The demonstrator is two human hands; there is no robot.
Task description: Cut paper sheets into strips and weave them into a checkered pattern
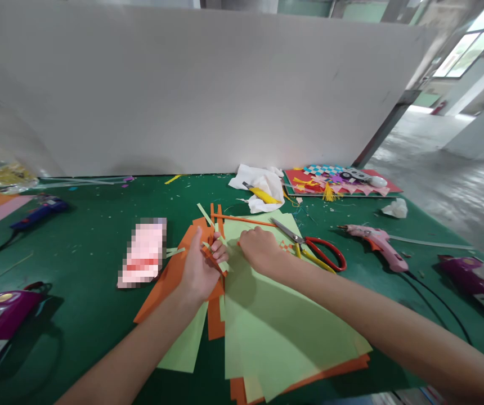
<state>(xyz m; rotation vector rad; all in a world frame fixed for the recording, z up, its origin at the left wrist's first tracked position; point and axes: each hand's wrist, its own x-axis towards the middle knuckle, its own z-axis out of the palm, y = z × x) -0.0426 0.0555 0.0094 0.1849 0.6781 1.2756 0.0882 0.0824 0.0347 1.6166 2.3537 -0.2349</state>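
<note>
A broad, plain white upright panel [183,84] stands along the far edge of a dark green tabletop [98,337] flecked with paper scraps. Near its front edge lie overlapping light-green paper sheets [276,320], orange paper showing beneath them; left of these are angular orange paper pieces [170,287]. A flat red board [389,183] at the back bears coloured paper cut-outs. A glossy purple device [8,312] lies at far left, another purple device [470,275] at far right; both carry pale patches, any print there too small to read. A pink plastic glue gun [366,232] rests on the right. Metal scissors with red and yellow handles [288,231] lie partly on the green sheets, beyond the right forearm. A pink-and-white object [144,247] left of the orange paper is pixelated, so any lettering is unreadable.

Of the hands, the left hand [202,267], thumb raised and fingers curled, grips narrow orange and light-green paper strips [212,259] above the orange pieces. The right hand [261,247] is curled over the green sheets, knuckles up; whether it holds anything cannot be told. Just beside it sits a small orange-and-pale checkered paper weave [286,246].
</note>
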